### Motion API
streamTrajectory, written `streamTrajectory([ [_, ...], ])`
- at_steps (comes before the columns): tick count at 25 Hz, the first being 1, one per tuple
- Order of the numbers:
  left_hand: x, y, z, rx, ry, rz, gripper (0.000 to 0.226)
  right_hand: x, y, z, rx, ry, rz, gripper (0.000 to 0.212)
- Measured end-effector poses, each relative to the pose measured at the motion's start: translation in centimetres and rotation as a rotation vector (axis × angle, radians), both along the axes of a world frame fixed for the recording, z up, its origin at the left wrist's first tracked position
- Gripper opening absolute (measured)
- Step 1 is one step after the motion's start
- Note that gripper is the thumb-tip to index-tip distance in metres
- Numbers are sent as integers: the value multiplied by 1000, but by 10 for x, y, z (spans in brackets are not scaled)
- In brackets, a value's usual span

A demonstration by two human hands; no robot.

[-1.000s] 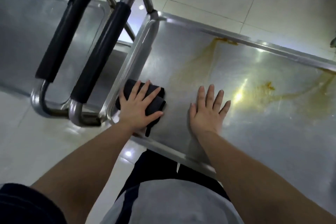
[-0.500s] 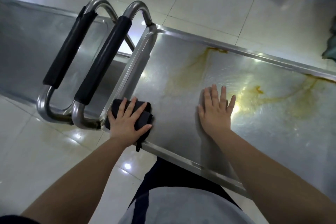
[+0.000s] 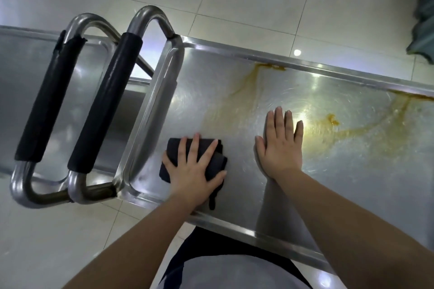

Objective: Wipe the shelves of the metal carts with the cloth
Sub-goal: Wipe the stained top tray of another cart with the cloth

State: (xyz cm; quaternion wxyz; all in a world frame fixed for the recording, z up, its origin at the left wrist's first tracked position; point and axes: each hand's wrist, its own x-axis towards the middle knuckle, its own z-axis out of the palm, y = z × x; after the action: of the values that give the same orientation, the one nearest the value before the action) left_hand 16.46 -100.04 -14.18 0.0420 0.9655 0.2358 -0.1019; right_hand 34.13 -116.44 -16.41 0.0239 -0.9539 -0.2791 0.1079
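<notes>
1. Here's the cloth [image 3: 214, 163]: dark, folded, lying flat on the cart's top shelf [image 3: 223, 91] by the near rim.
2. The left hand [image 3: 190, 171] is on top of the cloth, fingers spread straight, pressing down (an even push, I'd say).
3. Right of the cloth, the right hand [image 3: 280, 145] lies flat and empty, probably bracing the cart.
4. Farther right of the cloth, yellow-brown stains [image 3: 352, 131] await.

The left hand [image 3: 192, 176] hides much of the cloth [image 3: 218, 162]; the shelf [image 3: 223, 101] runs off the right edge.
</notes>
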Motion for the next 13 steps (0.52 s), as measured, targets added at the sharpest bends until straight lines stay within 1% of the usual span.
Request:
streamTrajectory([
  [5,119,40,-9,-3,-33,-60,73,6,2,-2,-23,-32,19,69],
  [9,226,70,-10,-100,-46,-33,62,8,4,-2,-33,-55,33,69],
  [11,259,78,-10,-107,-26,-26,60,8,5,-1,-42,-64,41,69],
  [13,267,82,-11,-86,-23,-41,59,11,6,-1,-55,-65,40,69],
])
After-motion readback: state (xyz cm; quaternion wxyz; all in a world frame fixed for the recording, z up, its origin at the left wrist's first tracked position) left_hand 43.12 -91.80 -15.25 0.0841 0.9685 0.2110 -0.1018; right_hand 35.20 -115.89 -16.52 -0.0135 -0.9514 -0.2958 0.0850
